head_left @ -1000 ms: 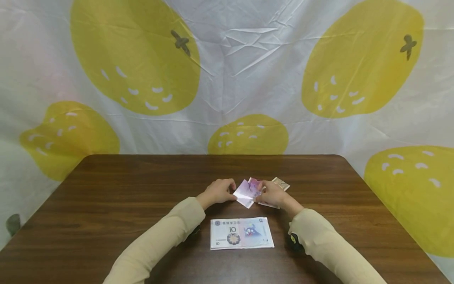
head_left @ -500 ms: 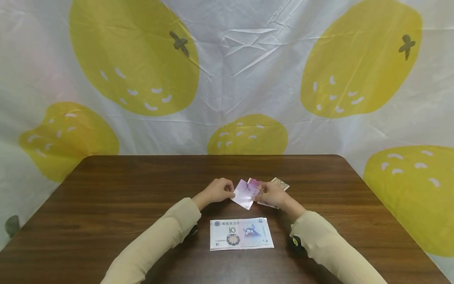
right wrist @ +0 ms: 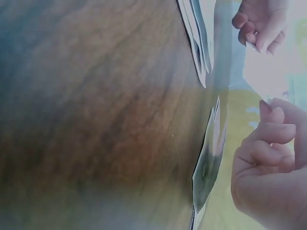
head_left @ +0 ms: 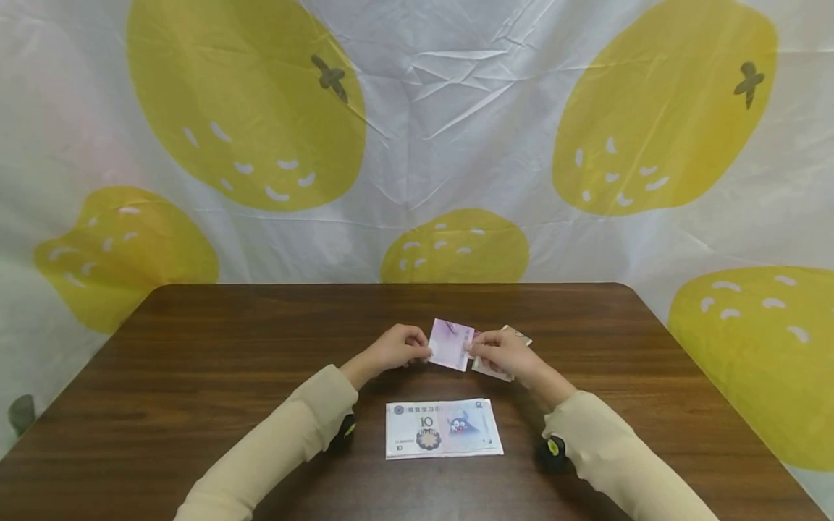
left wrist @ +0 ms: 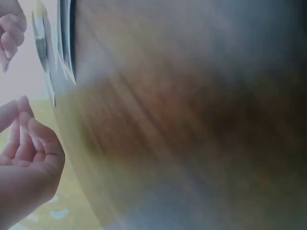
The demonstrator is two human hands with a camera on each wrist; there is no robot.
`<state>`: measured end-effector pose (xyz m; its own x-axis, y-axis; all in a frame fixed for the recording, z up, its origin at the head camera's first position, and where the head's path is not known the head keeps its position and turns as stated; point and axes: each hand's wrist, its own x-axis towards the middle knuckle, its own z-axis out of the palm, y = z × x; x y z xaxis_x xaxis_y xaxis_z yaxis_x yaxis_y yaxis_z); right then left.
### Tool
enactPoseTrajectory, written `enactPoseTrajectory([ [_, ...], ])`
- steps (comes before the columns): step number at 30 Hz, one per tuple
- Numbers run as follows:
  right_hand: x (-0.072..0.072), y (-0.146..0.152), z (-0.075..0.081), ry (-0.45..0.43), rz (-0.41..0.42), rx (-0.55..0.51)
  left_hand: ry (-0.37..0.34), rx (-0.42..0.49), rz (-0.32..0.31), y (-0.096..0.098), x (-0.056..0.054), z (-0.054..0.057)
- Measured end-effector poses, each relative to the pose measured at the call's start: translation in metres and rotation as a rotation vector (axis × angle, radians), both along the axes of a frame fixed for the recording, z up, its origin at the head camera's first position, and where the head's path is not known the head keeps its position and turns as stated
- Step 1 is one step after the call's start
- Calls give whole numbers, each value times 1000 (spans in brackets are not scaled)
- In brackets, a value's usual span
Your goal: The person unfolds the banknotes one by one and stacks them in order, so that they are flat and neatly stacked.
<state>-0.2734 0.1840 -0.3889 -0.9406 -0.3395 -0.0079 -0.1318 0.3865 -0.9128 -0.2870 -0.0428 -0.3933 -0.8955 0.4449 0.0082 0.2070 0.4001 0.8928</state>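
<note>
In the head view, a purple play banknote (head_left: 449, 345), square in outline and probably folded, is stretched between both hands above the table. My left hand (head_left: 394, 347) pinches its left edge between thumb and fingertips. At its right edge the thumb and index finger of my right hand (head_left: 510, 356) pinch the paper. The right wrist view shows the same note (right wrist: 265, 72), washed out by light, spanning the two hands. Under and behind the right hand lie other notes (head_left: 519, 336), partly hidden. Nearer the person lies a flat stack of 10 play banknotes (head_left: 443, 429).
The dark wooden table (head_left: 260, 325) extends on both sides of the hands. Behind its far edge hangs a white cloth (head_left: 449, 145) printed with yellow lemons. Loosely bent notes (right wrist: 208, 163) rise a little off the tabletop in the right wrist view.
The purple note has turned from a slanted diamond to a nearly level square and moved up a little. Both sleeves have shifted slightly outward. The 10 stack has stayed in place.
</note>
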Motion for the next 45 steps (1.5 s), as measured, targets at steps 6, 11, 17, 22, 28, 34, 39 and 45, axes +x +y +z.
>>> enactPoseTrajectory([
  [6, 2, 0, -1, -4, -28, -49, -73, 100, 17, 0, 2, -2],
  [11, 6, -2, -1, -15, -41, -102, -121, 143, 53, 0, 4, -1],
  [17, 10, -4, 1, -24, -54, -157, -147, 180, 67, 2, 6, -2],
  [22, 12, -6, 2, -20, -68, -170, -150, 197, 70, 2, 7, -2],
  [28, 13, -6, 2, -1, -71, -167, -157, 192, 22, 1, 10, 0],
  [34, 14, -4, 4, 23, -35, -121, -122, 158, -2, -3, 12, 6],
  [39, 16, -2, 5, 20, 56, -99, -95, 164, 21, -6, 11, 11],
  [45, 18, -1, 4, 8, 101, -75, -43, 181, -18, -9, 10, 15],
])
